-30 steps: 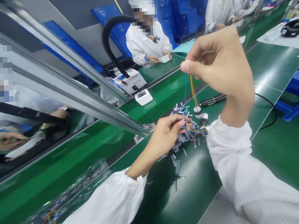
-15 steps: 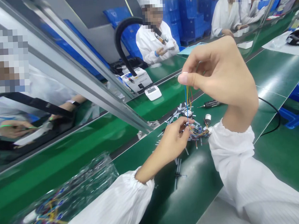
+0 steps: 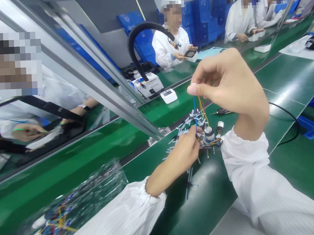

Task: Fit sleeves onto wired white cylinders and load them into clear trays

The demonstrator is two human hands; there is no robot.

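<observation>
My right hand (image 3: pixel 228 85) is raised over the table, thumb and forefinger pinched on the top end of several thin coloured wires (image 3: pixel 200 103). A small white edge, perhaps a connector, shows at its fingertips. Lower down, my left hand (image 3: pixel 181 149) has its fingers closed on the blue wire (image 3: pixel 195 110), which runs taut and nearly upright between both hands. Yellow and red wires hang apart from it, to the right. Close by my left fingertips are a round white-and-black part (image 3: pixel 208 133) and a small white-capped cylinder (image 3: pixel 220 126) on wires.
Cut grey strips (image 3: pixel 189 121) lie scattered around. A screwdriver (image 3: pixel 222 111) rests behind the parts. At lower left is a clear plastic bag (image 3: pixel 105 182) with wired parts. A metal post (image 3: pixel 111 95) slants across the left. Across the belt, a co-worker (image 3: pixel 170 44) holds a white device.
The blue wire now stands apart from the yellow and red ones, which hang further right. My left hand has turned and closed more tightly. The round part shows more fully.
</observation>
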